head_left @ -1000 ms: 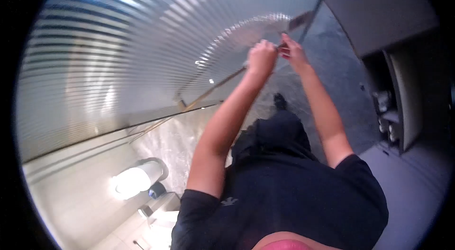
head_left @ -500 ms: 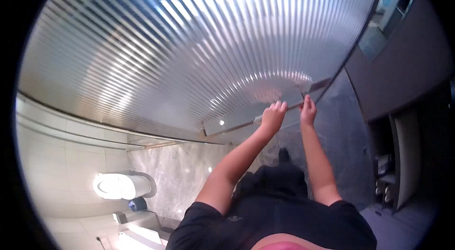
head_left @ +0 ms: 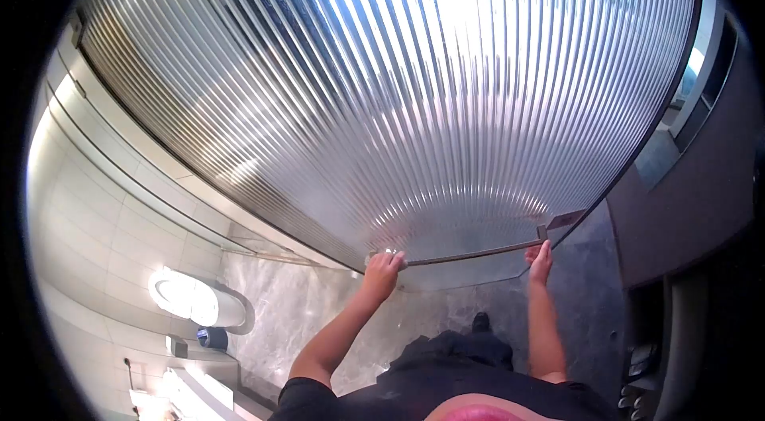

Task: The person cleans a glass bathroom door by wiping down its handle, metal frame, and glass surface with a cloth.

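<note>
A tall ribbed glass door (head_left: 478, 134) stands in front of me, with a long slim bar handle (head_left: 470, 255) running across its lower part. My left hand (head_left: 384, 273) is closed at the handle's left end. Bits of a pale, crumpled cloth (head_left: 404, 264) show beside its fingers, pressed against the bar; its exact kind is too small to tell. Around the handle's right end, close to the glass edge, the fingers of my right hand (head_left: 540, 263) are closed.
A white toilet (head_left: 203, 303) stands at the left on the marble-look floor (head_left: 295, 301), with a dark bin (head_left: 213, 338) beside it. A dark wall panel (head_left: 693, 190) rises at the right, above shelving (head_left: 645, 357). My dark shoe (head_left: 480, 322) shows below.
My left hand has slid left along the bar from near its middle to its left end. My right hand stays at the right end. The view has shifted, showing more of the glass.
</note>
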### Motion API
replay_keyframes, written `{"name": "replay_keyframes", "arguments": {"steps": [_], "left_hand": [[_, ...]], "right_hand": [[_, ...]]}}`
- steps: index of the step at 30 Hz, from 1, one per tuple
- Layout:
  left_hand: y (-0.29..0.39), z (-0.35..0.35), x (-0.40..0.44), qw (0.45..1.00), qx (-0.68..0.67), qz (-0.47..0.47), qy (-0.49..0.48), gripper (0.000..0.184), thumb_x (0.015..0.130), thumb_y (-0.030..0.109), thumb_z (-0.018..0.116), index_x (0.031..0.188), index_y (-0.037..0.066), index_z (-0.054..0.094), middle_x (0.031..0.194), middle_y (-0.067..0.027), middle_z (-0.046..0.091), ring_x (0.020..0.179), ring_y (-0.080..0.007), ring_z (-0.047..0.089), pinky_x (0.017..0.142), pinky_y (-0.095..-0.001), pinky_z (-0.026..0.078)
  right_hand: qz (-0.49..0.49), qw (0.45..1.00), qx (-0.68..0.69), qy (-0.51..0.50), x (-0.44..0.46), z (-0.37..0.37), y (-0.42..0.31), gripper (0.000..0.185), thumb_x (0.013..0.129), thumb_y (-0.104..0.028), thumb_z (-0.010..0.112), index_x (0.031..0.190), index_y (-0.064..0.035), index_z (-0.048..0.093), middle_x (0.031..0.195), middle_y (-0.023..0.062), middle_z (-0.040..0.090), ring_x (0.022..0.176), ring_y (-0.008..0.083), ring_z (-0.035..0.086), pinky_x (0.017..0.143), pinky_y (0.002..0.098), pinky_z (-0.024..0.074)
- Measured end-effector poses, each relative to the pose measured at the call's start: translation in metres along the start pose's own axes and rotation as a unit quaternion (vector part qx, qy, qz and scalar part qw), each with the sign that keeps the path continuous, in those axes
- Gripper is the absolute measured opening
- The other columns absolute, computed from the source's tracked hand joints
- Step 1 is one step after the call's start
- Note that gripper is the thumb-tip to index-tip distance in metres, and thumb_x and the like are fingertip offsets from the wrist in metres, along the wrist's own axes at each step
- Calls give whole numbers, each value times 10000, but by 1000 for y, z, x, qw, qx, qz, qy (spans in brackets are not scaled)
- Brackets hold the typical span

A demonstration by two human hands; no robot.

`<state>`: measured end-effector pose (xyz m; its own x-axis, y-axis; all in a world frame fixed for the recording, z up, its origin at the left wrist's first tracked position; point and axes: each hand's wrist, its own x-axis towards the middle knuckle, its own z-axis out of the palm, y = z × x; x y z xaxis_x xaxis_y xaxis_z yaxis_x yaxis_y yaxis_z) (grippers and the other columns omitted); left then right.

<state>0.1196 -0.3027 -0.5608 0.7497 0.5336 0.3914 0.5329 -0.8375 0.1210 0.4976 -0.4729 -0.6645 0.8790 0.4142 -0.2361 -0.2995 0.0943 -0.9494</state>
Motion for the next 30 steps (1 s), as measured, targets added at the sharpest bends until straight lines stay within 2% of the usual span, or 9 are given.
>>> {"name": "replay_keyframes", "arguments": {"steps": [6,10,12,16,18,20,25,28,30], "left_hand": [[36,22,-4,992,-91,-32,86,340,725,26,700,1031,90,565,1054,-126,561,988,-324,564,819,-429,468],[64,15,10,985,-130,-66,98,282,724,46,725,982,119,637,1025,-103,575,964,-310,574,815,-437,477],[82,12,16,985,-116,-78,99,260,735,59,732,975,136,672,990,-89,587,950,-308,580,824,-437,481],[118,-7,18,962,-244,-122,15,292,779,88,741,1059,140,678,938,-85,675,922,-296,657,788,-376,526],[141,1,2,922,-331,-203,8,315,805,102,739,1104,124,645,971,-109,698,926,-298,684,774,-375,539],[160,-13,7,901,-355,-248,-7,355,846,131,734,1164,88,583,993,-145,717,940,-303,710,769,-392,551],[154,15,-53,830,-486,-275,-3,241,893,-31,643,1127,11,606,1008,-111,691,950,-224,682,852,-338,554],[164,-6,-74,883,-406,-227,63,205,906,55,639,1109,68,659,988,-142,713,910,-285,705,808,-350,545],[174,-16,-93,846,-435,-301,65,192,917,61,630,1105,61,670,974,-141,714,899,-248,702,806,-334,540]], "right_hand": [[104,982,-40,-152,-70,3,37,169,991,-256,547,1081,-120,588,881,21,639,707,107,579,607,267,469],[149,928,-95,-327,-102,13,25,218,944,-173,606,1118,-43,593,960,51,658,834,143,617,751,293,503],[95,905,-172,-377,-112,19,15,332,915,-182,646,1189,-7,578,998,58,662,903,187,635,822,322,511],[-250,861,-228,-380,-148,44,-56,440,858,-143,706,1255,-17,563,1051,104,673,1003,228,647,884,330,504],[-297,834,-242,-398,-146,37,-56,467,837,-98,720,1271,-32,563,1057,116,675,1010,226,652,883,323,508],[-217,847,-198,-444,-132,32,-53,478,817,-62,730,1270,-41,578,1061,134,678,1000,218,663,868,327,519],[-203,815,-219,-497,-129,18,-54,250,811,-58,758,1055,-31,711,904,101,690,816,155,672,735,276,539],[-157,821,-218,-504,-158,9,-61,183,820,-15,736,1003,-13,723,868,69,688,773,113,644,719,260,532],[-85,838,-184,-507,-169,-1,-61,177,847,-28,727,1023,-9,712,854,37,680,766,88,626,707,251,529]]}}
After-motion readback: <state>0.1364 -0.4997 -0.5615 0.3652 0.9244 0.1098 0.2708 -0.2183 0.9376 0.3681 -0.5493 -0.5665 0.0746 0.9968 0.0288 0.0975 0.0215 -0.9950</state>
